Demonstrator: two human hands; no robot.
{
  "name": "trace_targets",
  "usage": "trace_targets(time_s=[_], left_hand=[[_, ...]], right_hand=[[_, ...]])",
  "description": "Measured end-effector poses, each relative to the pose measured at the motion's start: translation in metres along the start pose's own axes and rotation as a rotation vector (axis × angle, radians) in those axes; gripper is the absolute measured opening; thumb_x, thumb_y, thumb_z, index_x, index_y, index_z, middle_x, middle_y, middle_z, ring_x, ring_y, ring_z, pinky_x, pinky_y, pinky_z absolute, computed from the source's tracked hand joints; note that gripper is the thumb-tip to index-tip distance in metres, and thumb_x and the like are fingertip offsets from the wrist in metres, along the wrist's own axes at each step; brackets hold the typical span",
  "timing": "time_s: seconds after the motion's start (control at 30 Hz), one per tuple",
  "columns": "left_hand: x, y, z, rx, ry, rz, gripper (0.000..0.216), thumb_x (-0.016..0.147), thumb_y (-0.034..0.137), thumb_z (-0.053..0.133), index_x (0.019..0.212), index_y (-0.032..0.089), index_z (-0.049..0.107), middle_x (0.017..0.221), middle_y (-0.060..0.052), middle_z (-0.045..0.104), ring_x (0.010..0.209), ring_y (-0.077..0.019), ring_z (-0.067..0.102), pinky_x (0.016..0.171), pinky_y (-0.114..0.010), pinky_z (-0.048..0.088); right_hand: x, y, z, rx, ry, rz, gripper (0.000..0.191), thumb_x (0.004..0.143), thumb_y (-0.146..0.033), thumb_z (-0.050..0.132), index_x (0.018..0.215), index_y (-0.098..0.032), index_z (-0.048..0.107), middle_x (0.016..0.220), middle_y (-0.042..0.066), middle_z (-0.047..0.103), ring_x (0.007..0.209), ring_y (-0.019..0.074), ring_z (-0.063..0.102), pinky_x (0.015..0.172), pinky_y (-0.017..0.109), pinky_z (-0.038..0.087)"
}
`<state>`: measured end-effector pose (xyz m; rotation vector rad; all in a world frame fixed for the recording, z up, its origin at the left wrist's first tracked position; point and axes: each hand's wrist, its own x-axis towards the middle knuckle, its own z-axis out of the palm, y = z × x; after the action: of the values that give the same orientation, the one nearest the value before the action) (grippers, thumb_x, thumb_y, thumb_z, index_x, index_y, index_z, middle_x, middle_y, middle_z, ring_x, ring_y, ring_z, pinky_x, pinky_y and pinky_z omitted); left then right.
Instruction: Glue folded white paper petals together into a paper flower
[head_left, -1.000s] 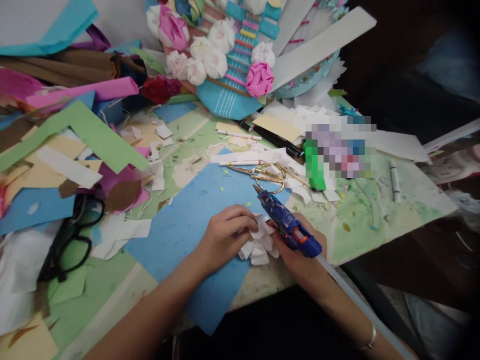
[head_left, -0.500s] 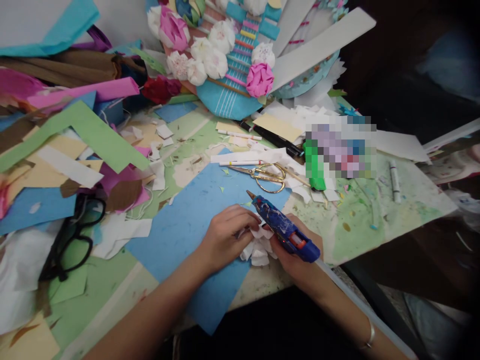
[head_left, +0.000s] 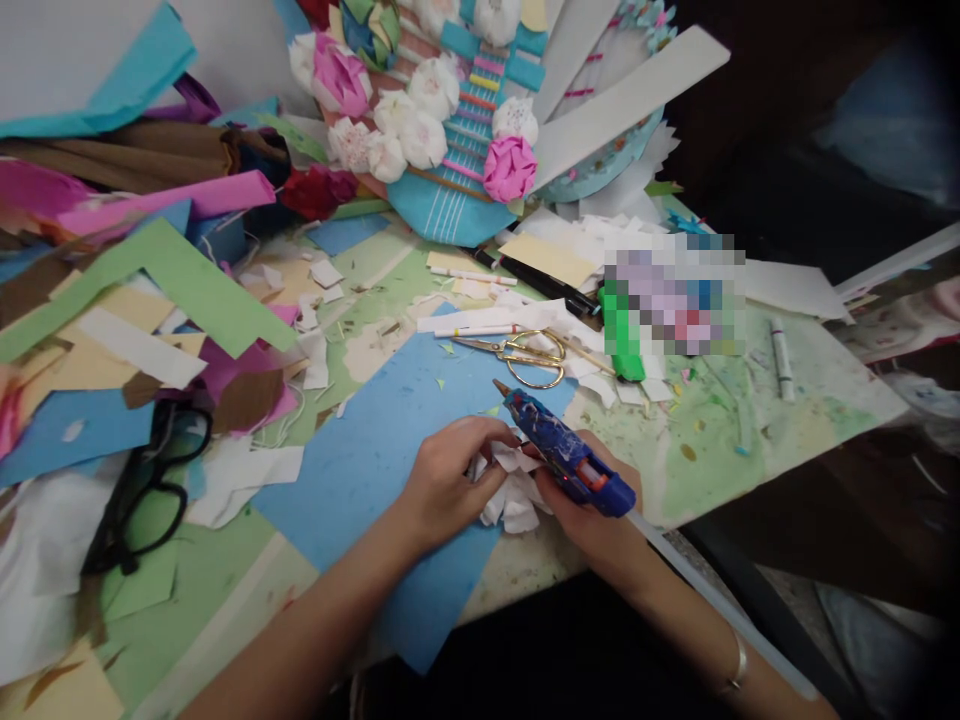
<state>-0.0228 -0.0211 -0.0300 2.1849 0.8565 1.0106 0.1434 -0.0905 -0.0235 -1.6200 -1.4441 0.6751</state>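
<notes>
My right hand is wrapped around a blue hot glue gun, whose nozzle points up and to the left. A glue stick trails from its back end along my forearm. My left hand has its fingers curled and pinched on a white crepe-paper flower with ruffled petals. The flower sits between both hands, just below the gun, and the right fingers seem to touch its edge. Beneath them lies a blue paper sheet. Gold-handled scissors rest beyond the nozzle.
Paper scraps and a green paper strip cover the left side, with black-framed glasses among them. A flower-decorated paper guitar stands at the back. A green marker, a white marker and black pens lie on the right.
The view has shifted slightly. My left fingers have moved a little on the white flower, lifting a petal edge; the glue gun stays almost in place in my right hand.
</notes>
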Motion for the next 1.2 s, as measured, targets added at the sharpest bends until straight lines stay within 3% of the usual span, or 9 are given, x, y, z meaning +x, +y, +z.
trace_targets(time_s=[0.33, 0.53, 0.73, 0.9, 1.2], left_hand=[[-0.001, 0.002, -0.002, 0.075, 0.019, 0.007, 0.018, 0.078, 0.009, 0.057, 0.094, 0.019, 0.059, 0.077, 0.0, 0.066, 0.061, -0.0096, 0.055, 0.056, -0.021, 0.045], [-0.002, 0.004, 0.0, 0.134, 0.077, -0.093, 0.028, 0.071, 0.004, 0.055, 0.094, 0.017, 0.062, 0.077, -0.001, 0.062, 0.069, -0.0133, 0.056, 0.063, -0.025, 0.046], [-0.003, 0.004, 0.0, 0.131, 0.081, -0.15, 0.03, 0.071, 0.003, 0.054, 0.095, 0.016, 0.069, 0.079, -0.004, 0.062, 0.074, -0.0155, 0.058, 0.066, -0.027, 0.048], [-0.003, 0.005, 0.0, 0.153, 0.071, -0.133, 0.026, 0.072, 0.005, 0.055, 0.09, 0.018, 0.069, 0.079, -0.004, 0.064, 0.075, -0.016, 0.059, 0.065, -0.027, 0.048], [-0.003, 0.003, -0.002, 0.169, 0.06, -0.114, 0.023, 0.073, 0.004, 0.06, 0.087, 0.02, 0.068, 0.081, -0.004, 0.069, 0.083, -0.0197, 0.058, 0.072, -0.031, 0.05]], right_hand=[[-0.002, -0.001, -0.006, 0.099, 0.039, 0.035, 0.02, 0.081, -0.023, 0.065, 0.101, -0.022, 0.063, 0.096, 0.002, 0.072, 0.085, 0.019, 0.069, 0.071, 0.028, 0.054], [-0.008, 0.001, -0.003, -0.04, 0.106, 0.021, 0.024, 0.076, -0.034, 0.073, 0.095, -0.024, 0.062, 0.084, -0.001, 0.07, 0.073, 0.017, 0.067, 0.066, 0.027, 0.052], [0.0, 0.001, 0.003, -0.195, 0.116, 0.035, 0.018, 0.074, -0.029, 0.071, 0.084, -0.023, 0.058, 0.071, -0.003, 0.066, 0.063, 0.0155, 0.063, 0.059, 0.025, 0.048], [0.001, 0.006, 0.005, -0.117, 0.094, 0.087, 0.009, 0.077, -0.023, 0.062, 0.085, -0.024, 0.058, 0.072, -0.003, 0.068, 0.063, 0.0155, 0.064, 0.058, 0.025, 0.047], [0.005, 0.009, 0.009, -0.015, 0.128, 0.128, 0.012, 0.079, -0.025, 0.061, 0.09, -0.024, 0.06, 0.083, -0.001, 0.071, 0.072, 0.0187, 0.067, 0.064, 0.029, 0.051]])
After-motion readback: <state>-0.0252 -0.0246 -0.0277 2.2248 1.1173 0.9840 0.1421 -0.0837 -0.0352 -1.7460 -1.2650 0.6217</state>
